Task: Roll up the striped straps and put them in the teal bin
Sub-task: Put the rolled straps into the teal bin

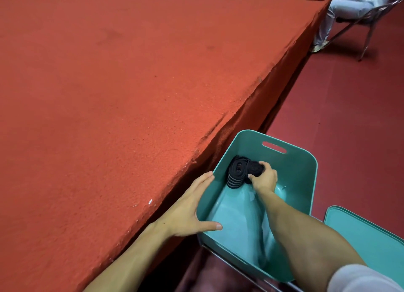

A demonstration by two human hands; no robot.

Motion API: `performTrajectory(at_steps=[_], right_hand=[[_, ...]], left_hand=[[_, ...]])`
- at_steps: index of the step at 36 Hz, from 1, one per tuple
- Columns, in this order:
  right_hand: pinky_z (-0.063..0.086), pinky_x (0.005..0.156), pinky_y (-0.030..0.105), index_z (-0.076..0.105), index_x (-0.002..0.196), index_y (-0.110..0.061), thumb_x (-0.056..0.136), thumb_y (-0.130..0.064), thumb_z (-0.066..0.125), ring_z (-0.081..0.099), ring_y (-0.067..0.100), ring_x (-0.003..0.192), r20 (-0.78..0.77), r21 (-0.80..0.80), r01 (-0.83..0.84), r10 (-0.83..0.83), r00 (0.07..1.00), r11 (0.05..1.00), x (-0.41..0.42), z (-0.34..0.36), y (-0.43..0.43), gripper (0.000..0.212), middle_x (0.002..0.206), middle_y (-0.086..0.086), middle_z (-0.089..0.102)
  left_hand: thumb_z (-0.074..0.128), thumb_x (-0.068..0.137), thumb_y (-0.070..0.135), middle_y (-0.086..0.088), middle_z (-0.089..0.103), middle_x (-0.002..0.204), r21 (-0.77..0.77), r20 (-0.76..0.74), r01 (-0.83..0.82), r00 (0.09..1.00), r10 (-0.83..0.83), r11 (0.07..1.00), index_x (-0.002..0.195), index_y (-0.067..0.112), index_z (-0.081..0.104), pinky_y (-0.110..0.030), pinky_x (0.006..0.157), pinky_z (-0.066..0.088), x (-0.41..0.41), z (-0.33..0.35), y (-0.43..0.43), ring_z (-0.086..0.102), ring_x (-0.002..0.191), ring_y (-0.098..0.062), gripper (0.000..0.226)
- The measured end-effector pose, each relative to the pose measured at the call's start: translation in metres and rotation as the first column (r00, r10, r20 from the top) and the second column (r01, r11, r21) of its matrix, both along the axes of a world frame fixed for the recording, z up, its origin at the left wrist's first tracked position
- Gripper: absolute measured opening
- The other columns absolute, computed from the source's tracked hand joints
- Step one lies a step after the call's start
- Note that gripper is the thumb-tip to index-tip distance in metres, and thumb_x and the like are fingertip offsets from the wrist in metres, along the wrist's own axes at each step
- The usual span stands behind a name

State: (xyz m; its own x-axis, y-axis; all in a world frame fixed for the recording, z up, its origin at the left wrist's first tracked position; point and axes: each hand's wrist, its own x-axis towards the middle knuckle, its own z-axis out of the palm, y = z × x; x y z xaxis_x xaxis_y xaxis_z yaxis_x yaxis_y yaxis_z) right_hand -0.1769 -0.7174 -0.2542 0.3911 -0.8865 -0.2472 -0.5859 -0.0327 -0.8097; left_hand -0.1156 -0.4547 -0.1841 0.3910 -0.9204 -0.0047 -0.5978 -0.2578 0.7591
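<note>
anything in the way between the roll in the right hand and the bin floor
Nothing visible does. The right hand grips a rolled strap already inside the teal bin, beside another roll at its far end. The left hand only rests on the bin's left wall.

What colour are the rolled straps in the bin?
Black rolled straps with thin pale stripes; head view shows them inside the teal bin.
</note>
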Motion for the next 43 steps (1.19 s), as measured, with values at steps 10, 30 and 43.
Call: performTrajectory(at_steps=[10, 30, 43], right_hand=[[0.048, 0.101, 0.036, 0.055, 0.134, -0.016, 0.072, -0.003, 0.085, 0.06, 0.025, 0.091, 0.016, 0.003, -0.003, 0.003, 1.0, 1.0, -0.005, -0.012, -0.006, 0.07, 0.106, 0.01, 0.058], [0.048, 0.094, 0.031, 0.068, 0.114, -0.012, 0.078, -0.013, 0.082, 0.063, 0.02, 0.093, 0.03, -0.255, -0.287, 0.304, 0.952, 0.924, -0.006, 0.078, 0.025, 0.039, 0.106, 0.006, 0.068], [0.051, 0.086, 0.029, 0.069, 0.113, -0.021, 0.074, -0.028, 0.087, 0.065, 0.017, 0.096, -0.258, -0.447, -0.847, 0.866, 0.429, 0.286, 0.019, 0.234, 0.165, 0.043, 0.108, 0.0, 0.067]], left_hand=[[0.073, 0.07, 0.063, 0.019, -0.001, 0.162, 0.002, 0.003, -0.004, 1.0, 0.004, 1.0, 0.158, 0.023, 0.011, -0.013, 0.119, 0.006, 0.0, -0.001, -0.001, 0.001, 0.148, 0.007, 0.115], [0.072, 0.079, 0.06, 0.009, 0.008, 0.163, 0.152, 0.243, -0.064, 0.97, 0.025, 0.986, 0.158, 0.019, 0.014, -0.03, 0.122, 0.015, -0.007, 0.021, 0.002, 0.009, 0.148, -0.014, 0.106], [0.071, 0.087, 0.04, -0.007, 0.041, 0.149, 0.255, 0.503, -0.314, 0.851, 0.152, 0.915, 0.145, 0.012, 0.043, -0.033, 0.117, 0.027, 0.011, 0.143, 0.114, 0.036, 0.139, -0.025, 0.071]])
